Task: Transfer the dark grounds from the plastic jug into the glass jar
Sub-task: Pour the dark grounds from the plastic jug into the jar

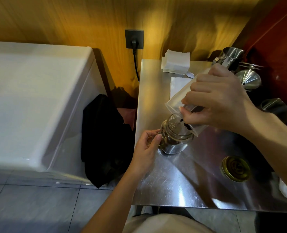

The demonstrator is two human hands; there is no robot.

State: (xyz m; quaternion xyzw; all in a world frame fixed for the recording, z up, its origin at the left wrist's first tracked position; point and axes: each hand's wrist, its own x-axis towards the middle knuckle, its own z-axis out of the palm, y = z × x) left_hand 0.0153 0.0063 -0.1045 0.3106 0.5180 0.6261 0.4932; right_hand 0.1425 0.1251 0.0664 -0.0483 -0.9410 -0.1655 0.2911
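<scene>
A clear plastic jug is tipped mouth-down over a glass jar that stands on the steel table. My right hand grips the jug from above. Dark grounds cling at the jug's lower lip, right over the jar's open mouth. More dark grounds lie in the jar's bottom. My left hand holds the jar at its left side, fingers on the handle and glass.
A gold jar lid lies on the table to the right. Steel pitchers, a steel funnel and a stack of white paper filters stand at the back. A white chest appliance and black cloth are left of the table.
</scene>
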